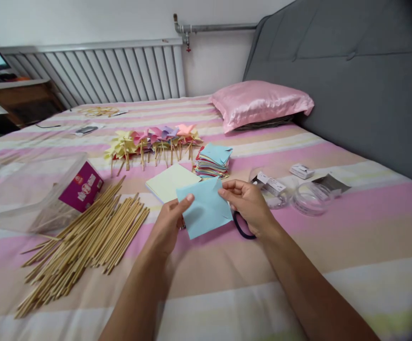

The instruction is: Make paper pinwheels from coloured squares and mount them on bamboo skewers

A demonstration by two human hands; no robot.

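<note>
Between my two hands is a square sheet of light blue paper (206,210), held above the bed. My left hand (168,220) pinches its left edge, thumb on top. At the upper right corner, my right hand (248,203) grips the sheet between thumb and fingers. Dark scissors (242,226) lie partly hidden under the paper and my right hand. Just behind the sheet rests a pad of pale yellow paper (172,180). A stack of coloured paper squares (212,162), blue on top, stands beyond it.
Wooden sticks (95,237) lie in a pile at left beside a clear plastic container (60,194). Several paper pinwheels (156,139) are lined up farther back. Clear round cases (310,198) and a small white box (301,171) lie at right. A pink pillow (259,104) rests by the headboard.
</note>
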